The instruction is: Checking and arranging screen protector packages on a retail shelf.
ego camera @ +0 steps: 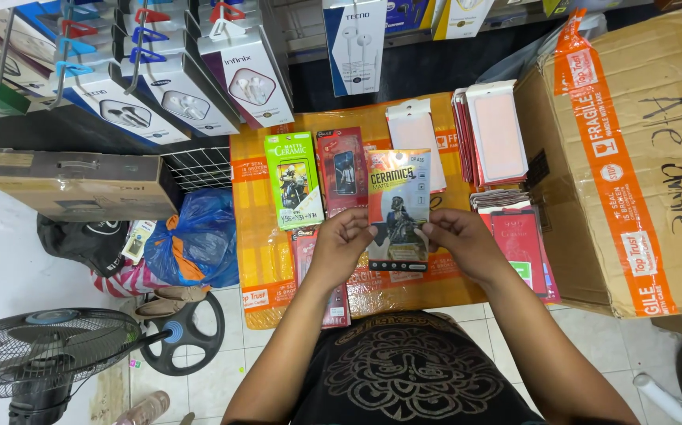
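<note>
Both hands hold one flat orange packet (398, 206) with a picture of a helmeted figure, raised over the orange-wrapped surface (256, 236). My left hand (343, 242) pinches its lower left edge. My right hand (461, 239) grips its lower right edge. Just behind lie a green packet (294, 179) and a dark red packet (342, 171), side by side. Another red packet (333, 303) lies under my left wrist.
Pink-backed packets (497, 132) stand stacked at the right, beside a large taped cardboard box (632, 157). More red packets (524, 244) lie under my right hand. Boxed earphones (250, 75) hang above. A blue plastic bag (193, 240) and a standing fan (42, 354) are on the left floor.
</note>
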